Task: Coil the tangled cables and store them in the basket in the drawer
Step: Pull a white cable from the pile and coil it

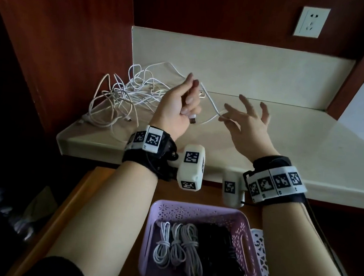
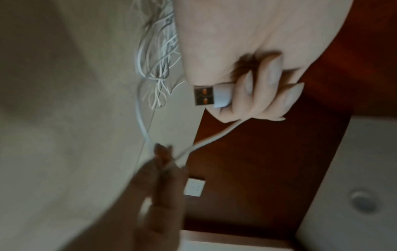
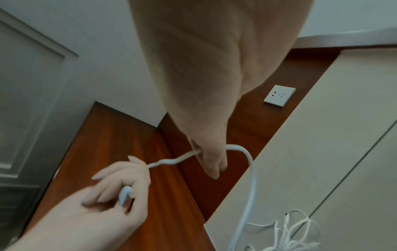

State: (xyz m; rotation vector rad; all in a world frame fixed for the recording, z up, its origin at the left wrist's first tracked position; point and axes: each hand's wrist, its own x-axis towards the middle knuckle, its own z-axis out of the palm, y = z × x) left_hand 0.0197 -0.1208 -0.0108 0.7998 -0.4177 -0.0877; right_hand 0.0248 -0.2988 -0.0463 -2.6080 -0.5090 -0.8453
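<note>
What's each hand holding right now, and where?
Left hand grips the white cable at its USB plug; right hand pinches the cord further along.

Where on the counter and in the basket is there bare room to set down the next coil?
The counter is bare right of the right hand, out to the white wall. Its left corner is crowded by the tangled cables. In the basket, the coiled cables and dark items leave only a front strip.

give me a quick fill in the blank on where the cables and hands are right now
1. The left hand grips the cable's ____ plug.
2. The right hand pinches the same white cable between thumb and ____.
3. The coiled cables lie in the ____ basket.
4. The tangled cables lie on the ____.

Missing words: USB; forefinger; purple; counter
</note>
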